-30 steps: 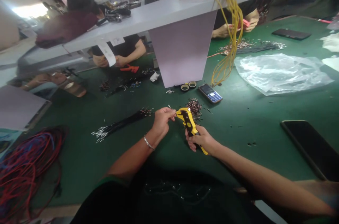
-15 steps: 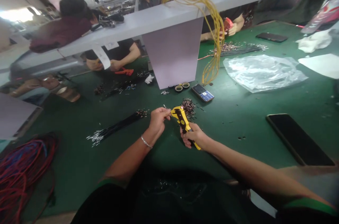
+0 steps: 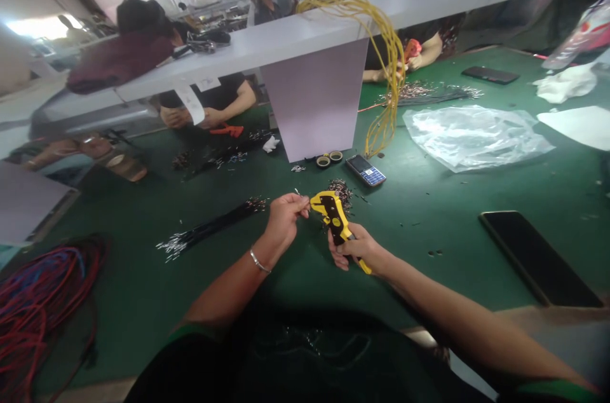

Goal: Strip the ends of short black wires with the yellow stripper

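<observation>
My right hand (image 3: 357, 246) is wrapped round the handles of a yellow and black wire stripper (image 3: 336, 221), whose jaws point up and to the left. Pinched in the fingers of my left hand (image 3: 284, 217) is a thin wire (image 3: 297, 191), mostly hidden; a small bright tip of it sticks out above the fingers. The stripper's jaws are close to those fingertips. Behind the tool lies a pile of small dark and coppery pieces (image 3: 341, 187). Left of my left hand, a bundle of black wires (image 3: 214, 224) with bright ends rests on the green table (image 3: 429, 339).
A keypad phone (image 3: 366, 170) and two tape rolls (image 3: 330, 159) lie ahead. To the right are a large smartphone (image 3: 538, 260) and a plastic bag (image 3: 476, 136). Red and blue cables (image 3: 47, 301) are coiled at left. Yellow wires (image 3: 393, 60) hang from the shelf (image 3: 286, 34); co-workers sit beyond.
The wire stripper in my right hand has shifted slightly right and away from my left fingertips, tilting a little. My left hand keeps its pinch almost in place.
</observation>
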`<state>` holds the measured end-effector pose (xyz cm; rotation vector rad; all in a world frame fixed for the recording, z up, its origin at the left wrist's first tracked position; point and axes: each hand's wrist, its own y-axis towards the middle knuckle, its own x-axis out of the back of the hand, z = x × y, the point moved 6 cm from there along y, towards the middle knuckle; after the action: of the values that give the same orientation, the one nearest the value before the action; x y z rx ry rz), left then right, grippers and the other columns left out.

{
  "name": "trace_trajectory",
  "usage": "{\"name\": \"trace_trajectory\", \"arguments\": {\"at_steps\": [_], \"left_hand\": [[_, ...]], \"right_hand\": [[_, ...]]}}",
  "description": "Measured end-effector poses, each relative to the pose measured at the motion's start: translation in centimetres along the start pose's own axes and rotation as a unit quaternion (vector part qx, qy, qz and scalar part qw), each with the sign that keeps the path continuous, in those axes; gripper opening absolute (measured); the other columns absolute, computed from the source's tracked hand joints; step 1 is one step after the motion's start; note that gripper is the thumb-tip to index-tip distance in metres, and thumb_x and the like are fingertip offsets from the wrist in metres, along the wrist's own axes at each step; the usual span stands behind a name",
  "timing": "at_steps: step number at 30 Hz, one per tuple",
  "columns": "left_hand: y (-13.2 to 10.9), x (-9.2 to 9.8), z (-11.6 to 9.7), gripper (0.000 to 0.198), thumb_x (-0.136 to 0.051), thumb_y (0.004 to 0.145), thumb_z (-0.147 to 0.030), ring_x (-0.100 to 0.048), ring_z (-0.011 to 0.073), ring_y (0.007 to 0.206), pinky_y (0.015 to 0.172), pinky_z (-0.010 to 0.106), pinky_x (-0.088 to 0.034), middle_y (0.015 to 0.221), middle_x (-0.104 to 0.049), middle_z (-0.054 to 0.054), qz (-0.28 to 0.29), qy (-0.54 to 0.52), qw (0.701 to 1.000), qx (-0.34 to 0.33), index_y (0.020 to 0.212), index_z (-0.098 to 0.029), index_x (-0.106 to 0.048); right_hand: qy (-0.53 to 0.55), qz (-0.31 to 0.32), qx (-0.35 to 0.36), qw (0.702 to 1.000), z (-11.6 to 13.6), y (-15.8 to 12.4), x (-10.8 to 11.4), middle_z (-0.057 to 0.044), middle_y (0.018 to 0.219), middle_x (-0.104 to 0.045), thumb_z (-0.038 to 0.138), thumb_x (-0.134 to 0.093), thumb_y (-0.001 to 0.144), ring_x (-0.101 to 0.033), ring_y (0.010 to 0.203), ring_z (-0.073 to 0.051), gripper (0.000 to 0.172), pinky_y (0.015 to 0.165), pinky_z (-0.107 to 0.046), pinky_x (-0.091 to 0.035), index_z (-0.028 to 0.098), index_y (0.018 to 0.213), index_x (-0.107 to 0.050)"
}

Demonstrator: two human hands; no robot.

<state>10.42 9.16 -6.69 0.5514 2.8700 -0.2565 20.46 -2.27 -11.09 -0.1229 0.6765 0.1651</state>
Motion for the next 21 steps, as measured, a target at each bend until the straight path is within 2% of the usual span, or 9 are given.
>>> {"name": "trace_trajectory", "arguments": {"at_steps": [4,7,10,13,16,21], "left_hand": [[0.1,0.3,-0.9,0.018,-0.076,0.06,-0.021,-0.05,0.0078,0.047,0.052,0.023,-0.038,0.055,-0.06,0.001,-0.003,-0.016,1.0,0.003,0.055,-0.013,-0.061],[0.5,1.4,-2.3,0.016,-0.075,0.06,-0.021,-0.05,0.0081,0.048,0.053,0.024,-0.039,0.055,-0.06,0.001,-0.027,-0.033,0.999,-0.022,0.055,-0.014,-0.061],[0.3,1.8,-4.0,0.013,-0.074,0.063,-0.02,-0.051,0.0092,0.051,0.057,0.025,-0.041,0.056,-0.06,0.0,-0.035,-0.01,0.997,-0.074,0.056,-0.015,-0.063],[-0.6,1.4,-5.1,0.015,-0.071,0.068,-0.018,-0.054,0.0106,0.058,0.063,0.026,-0.042,0.056,-0.06,0.0,-0.037,0.047,0.988,-0.145,0.055,-0.016,-0.064],[-1.2,0.7,-5.0,0.019,-0.07,0.071,-0.017,-0.055,0.0117,0.062,0.065,0.026,-0.042,0.059,-0.06,0.0,-0.03,0.085,0.98,-0.178,0.053,-0.017,-0.062],[-1.8,0.3,-4.2,0.014,-0.07,0.073,-0.019,-0.055,0.0129,0.066,0.065,0.027,-0.043,0.067,-0.063,0.001,-0.018,0.127,0.975,-0.183,0.06,-0.018,-0.066]], "right_hand": [[0.001,0.013,0.005,1.0,0.8,-0.4,-0.4,0.001,0.06,-0.057,0.005,-0.061,0.061,-0.05,0.043,-0.011,0.019,0.04,-0.027,-0.043,0.013,0.077,-0.058],[0.016,0.002,0.048,0.999,2.4,-0.6,-0.1,0.001,0.062,-0.057,0.006,-0.061,0.061,-0.051,0.046,-0.012,0.02,0.044,-0.029,-0.044,0.014,0.08,-0.058],[0.02,-0.009,0.076,0.997,3.6,-0.7,0.3,0.0,0.065,-0.058,0.007,-0.06,0.062,-0.051,0.05,-0.013,0.021,0.048,-0.03,-0.044,0.014,0.082,-0.059],[0.019,0.003,0.066,0.998,3.5,-0.6,0.2,0.0,0.066,-0.057,0.008,-0.06,0.061,-0.052,0.053,-0.014,0.024,0.051,-0.032,-0.044,0.015,0.084,-0.06],[0.018,0.023,0.05,0.998,2.9,-0.5,-0.3,-0.001,0.069,-0.06,0.01,-0.063,0.06,-0.054,0.056,-0.016,0.029,0.055,-0.034,-0.046,0.015,0.088,-0.06],[0.024,0.03,0.056,0.998,3.3,-0.7,-0.8,-0.004,0.075,-0.061,0.013,-0.063,0.061,-0.055,0.062,-0.018,0.032,0.061,-0.037,-0.048,0.014,0.093,-0.06]]}}
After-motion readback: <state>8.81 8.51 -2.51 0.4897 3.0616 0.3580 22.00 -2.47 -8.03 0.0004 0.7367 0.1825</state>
